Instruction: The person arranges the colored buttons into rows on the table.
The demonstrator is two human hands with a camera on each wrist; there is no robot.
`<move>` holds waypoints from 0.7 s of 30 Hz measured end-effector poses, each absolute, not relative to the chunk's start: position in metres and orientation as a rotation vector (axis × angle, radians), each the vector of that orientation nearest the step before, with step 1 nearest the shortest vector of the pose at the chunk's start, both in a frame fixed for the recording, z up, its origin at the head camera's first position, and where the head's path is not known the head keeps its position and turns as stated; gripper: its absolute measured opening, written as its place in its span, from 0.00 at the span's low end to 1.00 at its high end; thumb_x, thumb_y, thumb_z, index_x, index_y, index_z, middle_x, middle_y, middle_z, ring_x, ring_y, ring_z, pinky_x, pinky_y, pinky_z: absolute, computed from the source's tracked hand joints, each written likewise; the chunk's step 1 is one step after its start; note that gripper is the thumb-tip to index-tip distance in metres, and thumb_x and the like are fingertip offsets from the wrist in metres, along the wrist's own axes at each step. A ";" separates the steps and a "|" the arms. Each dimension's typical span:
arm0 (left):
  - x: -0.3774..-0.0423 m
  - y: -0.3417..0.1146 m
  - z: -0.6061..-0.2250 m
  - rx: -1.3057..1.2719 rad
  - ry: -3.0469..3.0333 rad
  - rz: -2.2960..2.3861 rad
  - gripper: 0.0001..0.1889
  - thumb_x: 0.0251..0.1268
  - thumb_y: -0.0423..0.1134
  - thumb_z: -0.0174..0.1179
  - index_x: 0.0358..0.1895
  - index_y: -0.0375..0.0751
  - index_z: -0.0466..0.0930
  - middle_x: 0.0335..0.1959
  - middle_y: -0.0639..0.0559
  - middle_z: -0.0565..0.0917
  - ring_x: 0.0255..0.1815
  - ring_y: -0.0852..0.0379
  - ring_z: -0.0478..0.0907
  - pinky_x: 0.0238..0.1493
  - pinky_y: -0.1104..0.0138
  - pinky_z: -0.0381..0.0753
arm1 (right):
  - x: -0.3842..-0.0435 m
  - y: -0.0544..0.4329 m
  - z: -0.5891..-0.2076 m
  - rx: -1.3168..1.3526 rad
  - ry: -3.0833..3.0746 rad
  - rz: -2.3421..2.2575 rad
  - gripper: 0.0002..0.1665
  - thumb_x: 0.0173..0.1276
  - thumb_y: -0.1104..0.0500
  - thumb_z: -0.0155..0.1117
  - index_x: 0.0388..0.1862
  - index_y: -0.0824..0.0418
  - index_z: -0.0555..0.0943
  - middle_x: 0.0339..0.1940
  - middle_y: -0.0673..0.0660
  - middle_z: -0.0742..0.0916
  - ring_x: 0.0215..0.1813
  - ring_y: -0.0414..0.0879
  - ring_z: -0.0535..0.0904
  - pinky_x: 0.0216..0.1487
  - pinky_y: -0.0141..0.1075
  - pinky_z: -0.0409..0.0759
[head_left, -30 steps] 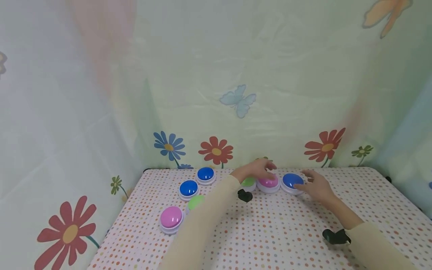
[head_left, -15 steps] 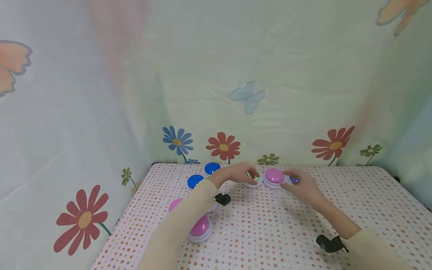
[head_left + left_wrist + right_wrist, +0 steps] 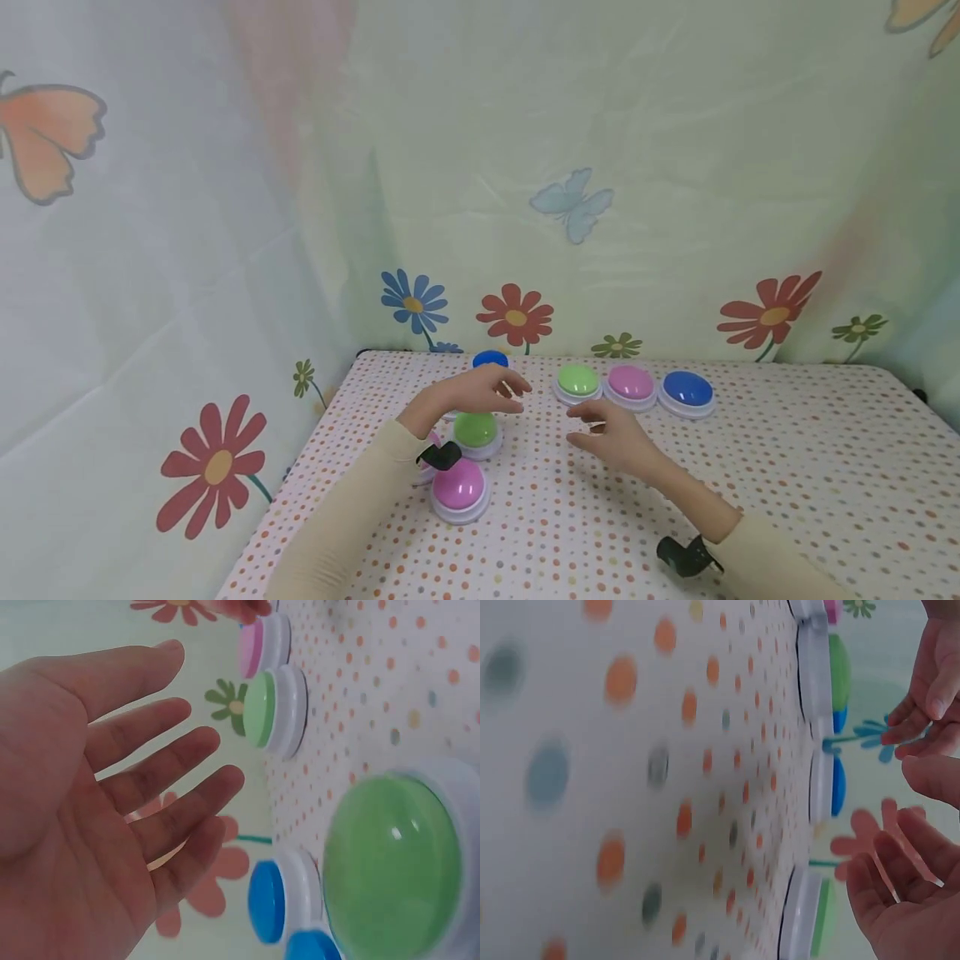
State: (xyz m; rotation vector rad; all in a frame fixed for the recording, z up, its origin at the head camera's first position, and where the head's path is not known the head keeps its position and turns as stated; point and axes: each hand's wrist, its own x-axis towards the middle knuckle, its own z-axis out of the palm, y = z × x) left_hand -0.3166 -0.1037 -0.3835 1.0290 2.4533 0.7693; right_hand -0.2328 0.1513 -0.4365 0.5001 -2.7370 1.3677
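Round green button (image 3: 475,431), no long axis, seen just below left hand (image 3: 478,390); right hand (image 3: 615,435) placed farther off. Both loosely spread, nothing gripped.

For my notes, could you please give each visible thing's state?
Left grip: relaxed, empty
Right grip: relaxed, empty
Right green button: dome up
Right pink button: dome up
Right blue button: dome up
Left green button: dome up
Nearest pink button: dome up
Left pink button: mostly hidden
Farther left blue button: dome up
Nearer left blue button: dome up
Spotted cloth: spread flat
Backdrop: hanging, creased
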 end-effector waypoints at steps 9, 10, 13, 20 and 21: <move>-0.290 -0.154 -0.387 0.934 2.520 0.834 0.20 0.68 0.45 0.61 0.62 0.48 0.77 0.57 0.53 0.79 0.57 0.56 0.75 0.56 0.63 0.75 | -0.226 0.115 -0.441 0.575 -2.742 1.522 0.21 0.63 0.61 0.69 0.54 0.67 0.79 0.53 0.58 0.83 0.57 0.60 0.76 0.56 0.48 0.77; -0.288 -0.158 -0.389 0.920 2.523 0.843 0.20 0.68 0.45 0.61 0.62 0.48 0.77 0.57 0.54 0.79 0.57 0.56 0.75 0.57 0.61 0.75 | -0.225 0.111 -0.442 0.580 -2.743 1.531 0.21 0.63 0.61 0.70 0.54 0.66 0.79 0.53 0.58 0.83 0.57 0.59 0.76 0.55 0.48 0.77; -0.281 -0.171 -0.397 0.909 2.529 0.887 0.20 0.68 0.44 0.62 0.61 0.45 0.77 0.57 0.54 0.79 0.57 0.54 0.75 0.58 0.58 0.74 | -0.223 0.101 -0.444 0.626 -2.740 1.549 0.21 0.62 0.62 0.70 0.53 0.66 0.79 0.52 0.58 0.83 0.57 0.59 0.76 0.55 0.46 0.78; -0.251 -0.202 -0.414 0.872 2.550 0.989 0.20 0.66 0.41 0.63 0.60 0.40 0.77 0.54 0.48 0.80 0.51 0.54 0.76 0.51 0.63 0.78 | -0.216 0.077 -0.452 0.751 -2.741 1.592 0.24 0.60 0.60 0.72 0.54 0.64 0.79 0.52 0.57 0.83 0.56 0.57 0.76 0.55 0.47 0.78; -0.247 -0.205 -0.416 0.866 2.553 0.998 0.20 0.66 0.41 0.63 0.60 0.40 0.77 0.54 0.48 0.80 0.50 0.54 0.76 0.50 0.64 0.78 | -0.215 0.073 -0.453 0.765 -2.745 1.598 0.25 0.59 0.59 0.73 0.55 0.64 0.79 0.52 0.57 0.83 0.56 0.57 0.76 0.55 0.47 0.77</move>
